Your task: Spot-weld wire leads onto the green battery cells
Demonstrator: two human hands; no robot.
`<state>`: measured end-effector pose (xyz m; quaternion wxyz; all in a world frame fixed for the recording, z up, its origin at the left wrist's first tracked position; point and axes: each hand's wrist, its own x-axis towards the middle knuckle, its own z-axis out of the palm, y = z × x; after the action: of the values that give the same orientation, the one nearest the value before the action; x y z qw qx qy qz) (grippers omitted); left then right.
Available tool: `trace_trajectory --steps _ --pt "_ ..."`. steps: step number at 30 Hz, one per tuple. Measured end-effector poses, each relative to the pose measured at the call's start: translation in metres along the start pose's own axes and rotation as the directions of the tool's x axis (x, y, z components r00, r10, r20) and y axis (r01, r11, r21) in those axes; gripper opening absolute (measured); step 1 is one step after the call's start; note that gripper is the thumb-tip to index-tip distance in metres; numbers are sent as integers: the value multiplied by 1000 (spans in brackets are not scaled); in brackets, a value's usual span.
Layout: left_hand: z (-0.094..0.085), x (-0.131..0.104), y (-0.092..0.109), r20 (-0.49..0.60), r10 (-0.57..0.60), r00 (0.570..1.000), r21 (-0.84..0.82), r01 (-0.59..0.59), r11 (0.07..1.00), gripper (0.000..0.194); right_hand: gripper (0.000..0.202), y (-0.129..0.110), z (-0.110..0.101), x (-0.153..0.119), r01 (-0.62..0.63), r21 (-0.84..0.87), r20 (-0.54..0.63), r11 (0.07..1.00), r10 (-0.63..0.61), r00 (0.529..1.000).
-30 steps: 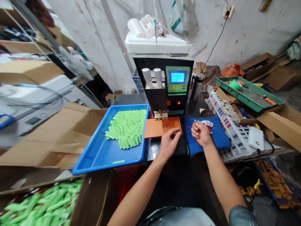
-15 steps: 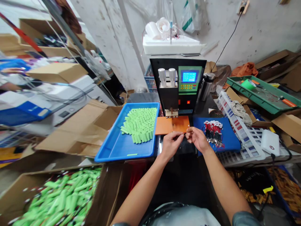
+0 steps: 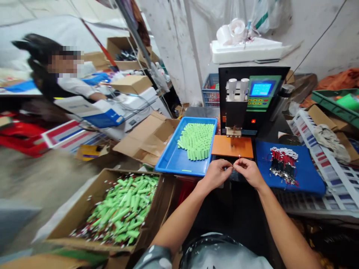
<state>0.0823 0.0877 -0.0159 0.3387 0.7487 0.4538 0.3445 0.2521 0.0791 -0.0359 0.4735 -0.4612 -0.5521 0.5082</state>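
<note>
My left hand (image 3: 218,173) and my right hand (image 3: 249,172) meet fingertip to fingertip just in front of the orange plate (image 3: 232,146) of a black machine (image 3: 230,112). A small red wire piece (image 3: 239,158) with a light tip sticks up from my right hand's pinch. The fingers of my left hand are pinched beside it; what they hold is too small to make out. Left of the plate, green cylindrical cells (image 3: 196,141) stand and lie in a blue tray (image 3: 168,164). Red and black wires with white connectors (image 3: 284,160) lie on a blue mat (image 3: 308,168) at the right.
A cardboard box (image 3: 105,173) of wired green cells stands at the lower left. A person (image 3: 75,86) sits farther back at the left. A white plastic basket (image 3: 329,168) is at the right, with a green tray (image 3: 322,98) behind it.
The view has swung left, bringing the person and more of the cell box into sight. Both hands remain together before the plate, and the red wire piece now shows above my right fingertips.
</note>
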Motion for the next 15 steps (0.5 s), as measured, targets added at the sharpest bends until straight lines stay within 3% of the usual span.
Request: trace_trajectory --steps 4,6,8,10,12,15 --pt "-18 -11 -8 21 -14 1000 -46 15 999 18 24 -1 3 -3 13 -10 9 1000 -13 1000" --pt "-39 -14 -23 -88 -81 993 -72 75 995 23 25 0 2 -4 13 12 -33 1000 -13 999" --pt "-68 -13 -47 -260 -187 947 -22 188 982 26 26 3 -1 -5 17 35 -83 999 -14 996" --pt "-97 -8 -74 -385 -293 875 139 368 919 24 25 8 -5 -5 21 60 -119 998 -14 993" --pt "-118 -2 -99 -390 -412 824 265 529 807 26 24 14 -7 -4 24 97 -139 995 -11 990" --pt "-129 7 -123 -348 -492 798 334 596 730 26 21 22 -8 -3 21 145 -144 989 0 990"
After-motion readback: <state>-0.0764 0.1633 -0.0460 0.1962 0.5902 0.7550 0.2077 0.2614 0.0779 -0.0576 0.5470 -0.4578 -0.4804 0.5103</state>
